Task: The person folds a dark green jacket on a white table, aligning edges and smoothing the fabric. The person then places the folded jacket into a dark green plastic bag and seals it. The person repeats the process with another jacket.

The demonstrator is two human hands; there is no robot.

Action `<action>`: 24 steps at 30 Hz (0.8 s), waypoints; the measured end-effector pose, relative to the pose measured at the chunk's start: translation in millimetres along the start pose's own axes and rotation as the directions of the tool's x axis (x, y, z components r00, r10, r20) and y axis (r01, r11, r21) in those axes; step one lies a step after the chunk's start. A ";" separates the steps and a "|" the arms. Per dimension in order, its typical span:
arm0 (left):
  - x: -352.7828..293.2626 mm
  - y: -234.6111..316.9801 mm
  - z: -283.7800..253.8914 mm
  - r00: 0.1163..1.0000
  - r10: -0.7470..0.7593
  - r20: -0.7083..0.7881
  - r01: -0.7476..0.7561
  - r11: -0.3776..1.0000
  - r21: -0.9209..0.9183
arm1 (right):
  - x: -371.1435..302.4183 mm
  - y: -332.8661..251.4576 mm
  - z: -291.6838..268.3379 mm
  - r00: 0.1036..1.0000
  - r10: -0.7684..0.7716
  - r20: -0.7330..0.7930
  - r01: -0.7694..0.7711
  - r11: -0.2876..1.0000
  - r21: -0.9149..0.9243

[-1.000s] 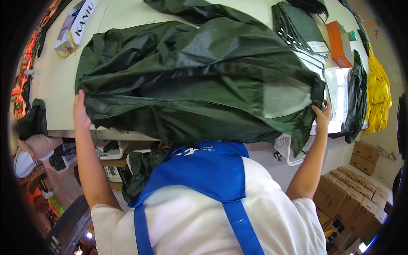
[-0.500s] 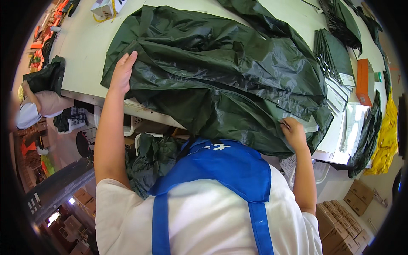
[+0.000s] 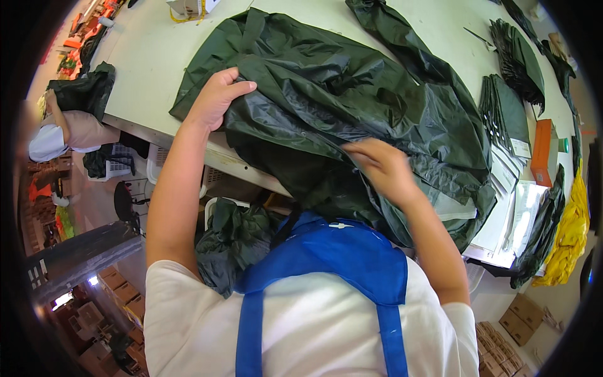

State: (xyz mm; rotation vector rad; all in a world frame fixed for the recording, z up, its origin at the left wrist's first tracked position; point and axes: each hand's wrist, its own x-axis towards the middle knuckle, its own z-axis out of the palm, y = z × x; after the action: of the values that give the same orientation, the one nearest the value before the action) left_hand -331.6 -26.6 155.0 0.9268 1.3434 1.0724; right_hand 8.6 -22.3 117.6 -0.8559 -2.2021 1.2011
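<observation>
A dark green, shiny raincoat (image 3: 326, 88) lies spread and creased over the table, its lower part hanging over the near edge against my blue apron (image 3: 326, 251). Small round snaps show along its front opening. My left hand (image 3: 217, 100) is closed on the coat's left part, thumb on top and fingertips hidden by the fabric. Over the middle of the opening is my right hand (image 3: 380, 166), slightly blurred, its fingers pinched at the edge of the front flap. A small tool in it cannot be made out.
The pale table (image 3: 147, 75) carries stacked green pieces (image 3: 502, 110), an orange box (image 3: 543, 152) and paper sheets (image 3: 499, 182) at right. Yellow fabric (image 3: 568, 220) hangs beyond. Below the table edge sits bundled green fabric (image 3: 232, 242). Another person (image 3: 59, 135) works at far left.
My right hand has moved left and up from the coat's lower right to the middle of its front opening. My left hand still holds the coat, its thumb now pointing right over the fabric.
</observation>
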 end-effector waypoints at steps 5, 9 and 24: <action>2.4 -1.4 -3.8 0.989 0.064 -0.134 -0.028 0.967 0.253 | 96.6 -21.2 65.7 0.983 0.163 -0.087 -0.169 0.983 -0.072; -18.5 19.6 23.7 0.988 0.132 -0.086 -0.119 0.982 0.145 | 97.4 -38.4 68.0 0.928 0.346 -0.141 -0.309 0.922 0.234; 7.9 60.3 61.6 0.945 0.202 -0.257 -0.216 0.976 -0.026 | -52.3 4.4 -25.3 0.855 0.388 -0.343 -0.486 0.831 -0.272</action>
State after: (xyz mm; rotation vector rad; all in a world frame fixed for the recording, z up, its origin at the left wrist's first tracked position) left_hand -274.4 2.4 213.2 0.9304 1.4374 1.4230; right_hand 62.6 -44.0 120.3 -1.6527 -2.0719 0.8065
